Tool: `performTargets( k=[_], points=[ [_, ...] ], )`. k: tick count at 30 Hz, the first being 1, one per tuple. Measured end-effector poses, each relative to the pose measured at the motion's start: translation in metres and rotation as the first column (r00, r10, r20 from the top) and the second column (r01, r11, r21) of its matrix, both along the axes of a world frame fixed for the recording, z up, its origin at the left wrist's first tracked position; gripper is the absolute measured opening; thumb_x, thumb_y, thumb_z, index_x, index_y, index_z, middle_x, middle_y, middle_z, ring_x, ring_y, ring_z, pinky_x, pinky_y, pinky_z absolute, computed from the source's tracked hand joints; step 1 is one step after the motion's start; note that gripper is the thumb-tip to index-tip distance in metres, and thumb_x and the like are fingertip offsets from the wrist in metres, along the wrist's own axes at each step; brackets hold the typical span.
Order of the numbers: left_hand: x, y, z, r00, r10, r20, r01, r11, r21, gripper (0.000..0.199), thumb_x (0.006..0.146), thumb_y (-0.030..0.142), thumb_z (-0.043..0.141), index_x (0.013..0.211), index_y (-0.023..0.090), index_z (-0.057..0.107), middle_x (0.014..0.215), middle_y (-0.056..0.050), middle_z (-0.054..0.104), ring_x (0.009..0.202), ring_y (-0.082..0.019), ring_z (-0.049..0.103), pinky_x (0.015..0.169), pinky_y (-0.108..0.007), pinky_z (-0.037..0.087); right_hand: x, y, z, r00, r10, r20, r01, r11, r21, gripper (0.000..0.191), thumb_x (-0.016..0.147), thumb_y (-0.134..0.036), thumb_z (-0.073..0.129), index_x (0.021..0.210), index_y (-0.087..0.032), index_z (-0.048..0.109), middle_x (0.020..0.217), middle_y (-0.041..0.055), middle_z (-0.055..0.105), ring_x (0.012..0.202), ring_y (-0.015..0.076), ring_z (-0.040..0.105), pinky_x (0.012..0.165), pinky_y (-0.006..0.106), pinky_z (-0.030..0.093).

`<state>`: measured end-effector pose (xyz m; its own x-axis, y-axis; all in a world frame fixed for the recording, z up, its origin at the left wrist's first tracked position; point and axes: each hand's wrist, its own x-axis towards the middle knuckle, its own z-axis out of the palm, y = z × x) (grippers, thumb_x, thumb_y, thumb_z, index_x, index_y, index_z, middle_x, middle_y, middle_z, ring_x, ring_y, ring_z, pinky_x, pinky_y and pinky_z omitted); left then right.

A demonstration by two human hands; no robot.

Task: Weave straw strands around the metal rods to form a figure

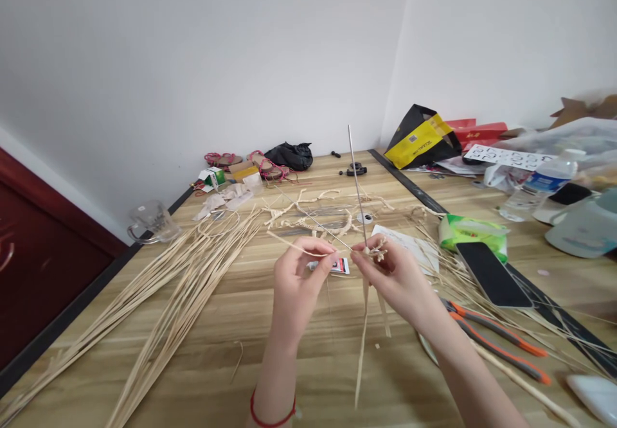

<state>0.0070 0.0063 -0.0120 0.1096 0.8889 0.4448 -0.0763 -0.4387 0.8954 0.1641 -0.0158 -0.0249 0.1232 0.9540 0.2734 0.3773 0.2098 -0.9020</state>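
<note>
My left hand (304, 274), with a red cord on its wrist, pinches a thin pale strip (289, 241) between thumb and fingertips. Close to its right, my right hand (385, 267) is closed on a small knotted woven piece (376, 250). A thin metal rod (357, 184) stands nearly upright from that piece, and a second thin rod (318, 223) slants from the upper left down to the right fingertips. Pale strips (362, 344) hang below my right hand. Behind my left fingertips lies a white and red tube (343, 265), partly hidden.
Long pale strips (178, 306) cover the left side, near a glass mug (153, 221). At right lie pliers (496, 335), a phone (494, 274) and a green packet (472, 232). Woven pieces (337, 224) lie behind the hands.
</note>
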Motion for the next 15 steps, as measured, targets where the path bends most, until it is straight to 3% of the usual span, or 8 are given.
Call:
performTargets(
  k=[7,15],
  points=[
    [0.0005,0.0023,-0.0028,0.989,0.130,0.067,-0.128,0.991,-0.035,0.012,0.073,0.014,0.075,0.075,0.018,0.064,0.077,-0.001,0.071,0.077,-0.013,0.068,0.070,-0.021,0.055,0.0002,0.0000,-0.0014,0.999,0.036,-0.008,-0.036,0.999,-0.016,0.018,0.086,-0.037,0.058,0.086,-0.021,0.052,0.071,0.0000,0.061,0.051,0.0113,0.042,0.049,0.026,0.033],
    [-0.0028,0.0042,-0.0018,0.982,0.165,0.088,-0.173,0.980,0.101,0.015,0.071,0.009,0.075,0.066,0.018,0.065,0.074,0.000,0.072,0.076,-0.015,0.070,0.074,-0.025,0.057,-0.0036,0.0011,-0.0041,0.996,0.082,-0.030,-0.083,0.996,-0.034,0.018,0.085,-0.038,0.058,0.085,-0.021,0.050,0.070,0.0007,0.063,0.048,0.0107,0.042,0.046,0.024,0.033]
  ],
)
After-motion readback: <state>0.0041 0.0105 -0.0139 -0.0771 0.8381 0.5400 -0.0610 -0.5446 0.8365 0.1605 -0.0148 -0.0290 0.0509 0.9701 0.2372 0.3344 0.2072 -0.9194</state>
